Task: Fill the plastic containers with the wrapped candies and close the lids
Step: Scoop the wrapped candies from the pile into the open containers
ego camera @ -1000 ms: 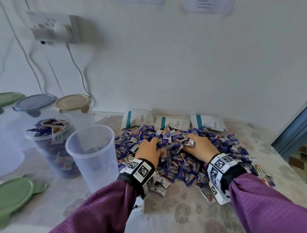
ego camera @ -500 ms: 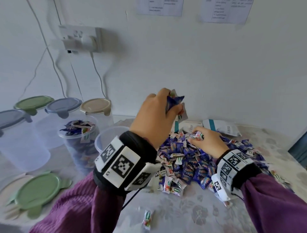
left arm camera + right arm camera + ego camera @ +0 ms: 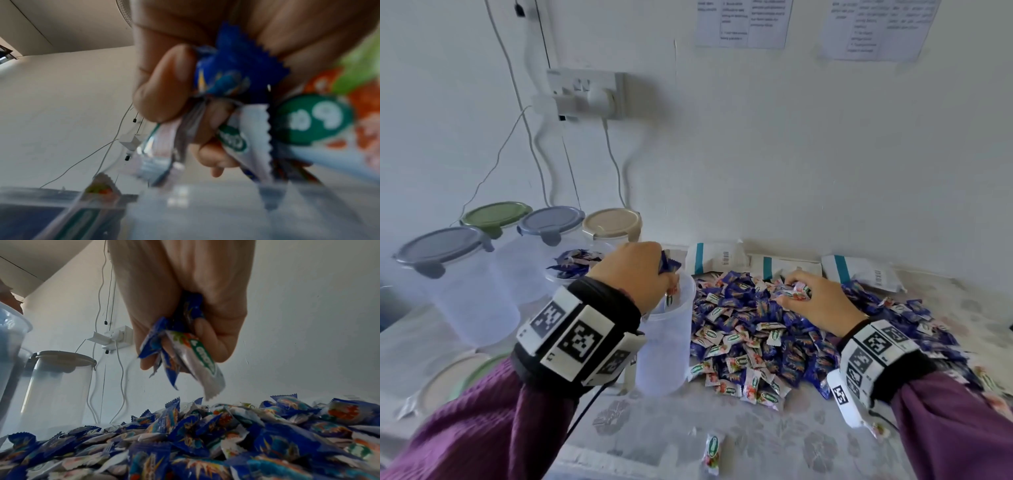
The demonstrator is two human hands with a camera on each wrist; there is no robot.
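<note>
- Head view showed the person's left hand over the mouth of an open clear plastic container, fingers curled round a bunch of blue and white wrapped candies, one white wrapper hanging down inside the rim.
- From the left wrist camera, the fingers were clenched on a blue sawtooth-edged wrapper and white wrappers with a green oval label, with the container's rim blurred just beneath.
- The right hand sat on the far part of the big heap of blue and white wrapped candies spread on the pale flower-patterned tabletop, to the right of the open container.
- Seen from the right wrist, that hand pinched a small clutch of blue and white wrappers just above the heap.
- Behind the open container stood another clear container already heaped with candies, lid off.
- Further left and back stood four lidded clear containers: a grey-blue lid, a green lid, a second grey-blue lid and a beige lid.
- A loose green lid lay at the near left.
- One stray white candy lay alone on the near table.
- Three white packets with teal stripes lay along the white wall behind the heap.
</note>
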